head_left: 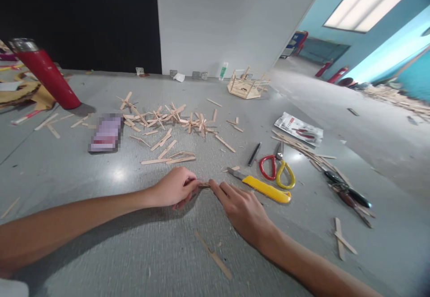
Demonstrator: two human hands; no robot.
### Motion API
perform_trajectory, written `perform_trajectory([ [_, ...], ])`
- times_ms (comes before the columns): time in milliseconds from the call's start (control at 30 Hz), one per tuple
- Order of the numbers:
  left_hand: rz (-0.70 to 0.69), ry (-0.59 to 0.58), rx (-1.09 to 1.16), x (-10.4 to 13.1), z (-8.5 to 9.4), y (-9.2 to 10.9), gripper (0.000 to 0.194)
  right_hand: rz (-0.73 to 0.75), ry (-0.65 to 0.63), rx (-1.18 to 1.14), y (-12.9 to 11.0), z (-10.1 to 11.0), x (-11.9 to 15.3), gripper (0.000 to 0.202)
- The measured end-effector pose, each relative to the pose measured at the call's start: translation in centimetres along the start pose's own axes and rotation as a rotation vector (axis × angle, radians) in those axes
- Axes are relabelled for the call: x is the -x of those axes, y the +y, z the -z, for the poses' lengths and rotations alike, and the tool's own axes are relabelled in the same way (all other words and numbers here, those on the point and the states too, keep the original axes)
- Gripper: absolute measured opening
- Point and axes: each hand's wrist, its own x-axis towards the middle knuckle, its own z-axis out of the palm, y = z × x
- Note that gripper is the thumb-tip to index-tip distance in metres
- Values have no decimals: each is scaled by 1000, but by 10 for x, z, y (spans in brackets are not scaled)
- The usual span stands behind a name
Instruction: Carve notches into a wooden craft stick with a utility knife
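Between my two hands a short piece of wooden craft stick [204, 184] shows just above the grey table. My left hand [174, 187] pinches its left end with thumb and fingers. My right hand [243, 209] has its fingertips closed on the right end; the thumb is hidden. To the right of my right hand lies a yellow utility knife [265, 188] with its blade out. Scissors [278, 165] with one red and one yellow handle rest beyond the knife, beside a black pen [254, 154]. Nearer to me lies a loose craft stick [215, 256].
A pile of craft sticks [178, 118] spreads over the table behind my hands. Further back stand a stick-built frame [247, 86] and a green-labelled bottle [223, 71]. At left are a phone [106, 132] and a red flask [50, 75]. Pliers [347, 194] and a packet [298, 129] lie at right.
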Motion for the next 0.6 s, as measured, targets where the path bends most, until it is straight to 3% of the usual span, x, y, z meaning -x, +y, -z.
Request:
perform_trajectory([
  [100, -93, -42, -114, 1, 2, -1, 42, 101, 14, 23, 3, 4, 0, 35],
  [267, -353, 41, -432, 2, 3, -5, 44, 164, -2, 58, 3, 11, 0, 28],
  [467, -339, 26, -502, -2, 1, -4, 41, 184, -104, 129, 0, 18, -8, 32],
  [600, -353, 3, -471, -2, 4, -2, 40, 94, -262, 24, -3, 25, -13, 33],
])
